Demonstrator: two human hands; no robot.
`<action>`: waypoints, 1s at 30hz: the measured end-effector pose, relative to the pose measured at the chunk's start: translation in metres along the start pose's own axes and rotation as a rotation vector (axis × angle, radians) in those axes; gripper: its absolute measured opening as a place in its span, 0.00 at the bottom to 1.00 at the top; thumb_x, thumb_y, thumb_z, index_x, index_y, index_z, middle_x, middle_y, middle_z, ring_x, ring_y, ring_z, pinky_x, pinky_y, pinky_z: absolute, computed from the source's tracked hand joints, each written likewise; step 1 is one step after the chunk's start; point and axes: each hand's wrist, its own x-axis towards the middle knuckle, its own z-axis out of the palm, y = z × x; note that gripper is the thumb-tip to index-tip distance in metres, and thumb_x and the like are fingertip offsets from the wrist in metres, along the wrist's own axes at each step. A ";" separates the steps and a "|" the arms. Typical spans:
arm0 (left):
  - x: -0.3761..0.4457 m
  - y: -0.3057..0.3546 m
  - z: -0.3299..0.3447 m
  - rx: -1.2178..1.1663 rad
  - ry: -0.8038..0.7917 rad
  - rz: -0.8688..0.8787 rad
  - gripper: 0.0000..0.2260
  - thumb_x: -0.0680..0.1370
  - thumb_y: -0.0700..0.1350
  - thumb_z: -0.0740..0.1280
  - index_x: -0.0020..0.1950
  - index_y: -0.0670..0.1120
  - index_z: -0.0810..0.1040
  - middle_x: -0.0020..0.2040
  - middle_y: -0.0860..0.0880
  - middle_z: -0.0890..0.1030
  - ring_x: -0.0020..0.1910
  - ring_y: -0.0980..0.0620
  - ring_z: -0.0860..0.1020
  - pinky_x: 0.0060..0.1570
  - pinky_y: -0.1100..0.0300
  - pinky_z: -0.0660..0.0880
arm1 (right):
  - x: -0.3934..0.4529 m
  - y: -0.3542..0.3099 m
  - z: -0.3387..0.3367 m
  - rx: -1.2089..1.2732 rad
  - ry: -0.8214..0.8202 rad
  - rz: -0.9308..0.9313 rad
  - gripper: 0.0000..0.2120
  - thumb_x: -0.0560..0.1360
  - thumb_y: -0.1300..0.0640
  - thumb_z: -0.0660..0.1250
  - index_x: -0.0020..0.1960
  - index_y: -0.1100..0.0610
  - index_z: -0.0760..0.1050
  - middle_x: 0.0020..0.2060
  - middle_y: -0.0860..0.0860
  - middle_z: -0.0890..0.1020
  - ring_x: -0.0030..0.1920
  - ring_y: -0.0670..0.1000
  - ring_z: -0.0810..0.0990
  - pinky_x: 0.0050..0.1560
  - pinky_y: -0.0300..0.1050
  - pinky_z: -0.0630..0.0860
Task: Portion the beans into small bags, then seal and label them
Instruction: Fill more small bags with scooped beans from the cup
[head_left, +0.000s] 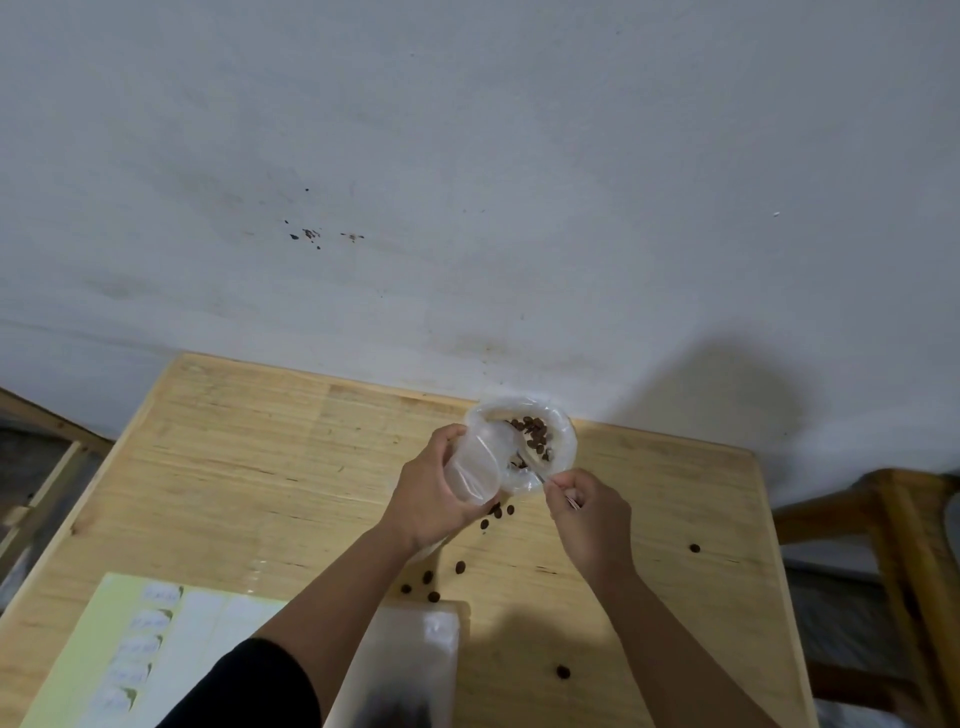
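Note:
My left hand (434, 491) grips a small clear plastic bag (475, 470), held tilted over the wooden table (234, 467). Just beyond it sits a larger clear bag with a rolled rim (563, 441) and dark brown beans (535, 436) inside. My right hand (587, 512) pinches a thin metal handle, seemingly a spoon (540, 478), whose tip reaches into the bean bag. Several loose beans (460, 567) lie scattered on the table below my hands.
A yellow-green sheet of white labels (140, 639) lies at the near left. A stack of clear empty bags (410, 670) lies at the near edge. Single beans (694, 547) lie to the right. Wooden furniture (904, 545) stands on the right, a wall behind.

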 end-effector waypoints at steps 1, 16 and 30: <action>0.001 -0.001 0.001 -0.008 -0.008 -0.006 0.41 0.62 0.57 0.78 0.70 0.53 0.62 0.60 0.55 0.75 0.57 0.57 0.74 0.51 0.71 0.72 | 0.000 0.000 0.001 -0.007 -0.005 -0.014 0.03 0.73 0.59 0.68 0.40 0.56 0.80 0.31 0.51 0.81 0.33 0.49 0.78 0.34 0.32 0.68; -0.001 -0.009 -0.004 -0.139 0.047 -0.026 0.45 0.56 0.65 0.76 0.69 0.52 0.67 0.59 0.56 0.78 0.57 0.56 0.77 0.54 0.61 0.77 | -0.008 -0.015 -0.004 0.169 0.017 -0.109 0.06 0.75 0.62 0.67 0.47 0.55 0.81 0.33 0.44 0.82 0.33 0.37 0.78 0.33 0.26 0.70; -0.013 -0.003 -0.015 -0.220 0.056 0.021 0.44 0.54 0.64 0.77 0.67 0.52 0.68 0.59 0.56 0.77 0.58 0.60 0.76 0.56 0.66 0.74 | -0.014 -0.015 -0.007 0.131 0.293 -0.183 0.06 0.76 0.63 0.63 0.44 0.56 0.79 0.29 0.47 0.79 0.32 0.44 0.76 0.32 0.30 0.68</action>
